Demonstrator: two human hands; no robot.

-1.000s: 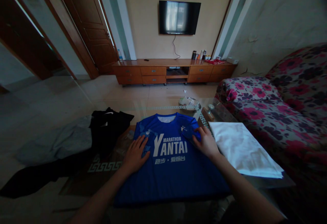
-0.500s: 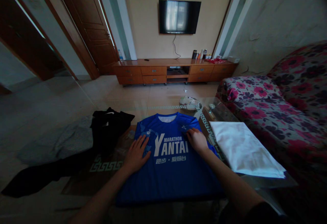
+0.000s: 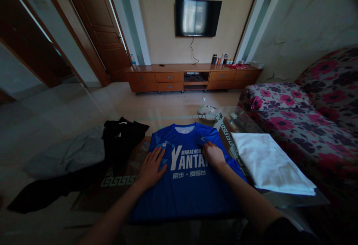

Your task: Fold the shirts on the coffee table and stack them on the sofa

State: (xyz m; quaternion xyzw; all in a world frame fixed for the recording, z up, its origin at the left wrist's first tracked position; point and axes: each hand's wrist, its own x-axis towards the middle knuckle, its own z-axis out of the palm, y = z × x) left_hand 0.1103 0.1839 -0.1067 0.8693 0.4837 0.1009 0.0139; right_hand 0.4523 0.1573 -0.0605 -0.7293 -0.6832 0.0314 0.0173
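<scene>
A blue T-shirt (image 3: 184,196) with white "Marathon Yantai" lettering lies front up before me, its collar pointing away. My left hand (image 3: 153,165) rests flat on the left side of its chest, fingers spread. On the other side, my right hand (image 3: 214,156) has its fingers bent together on the cloth below the small chest logo, covering the end of the lettering. The fabric puckers slightly by those fingertips. To the right of the shirt is a folded white cloth (image 3: 271,163).
The glass table (image 3: 120,179) has a key-pattern border. Black clothing (image 3: 123,137) and a grey garment (image 3: 69,151) lie at the left. A flowered sofa (image 3: 302,125) stands at the right. Beyond are a low wooden cabinet (image 3: 170,77) and a wall-mounted television (image 3: 198,18).
My right hand has shifted slightly inward, hiding more of the last letters, and its fingers have drawn closer together. My left hand stays flat on the shirt. The view has moved slightly.
</scene>
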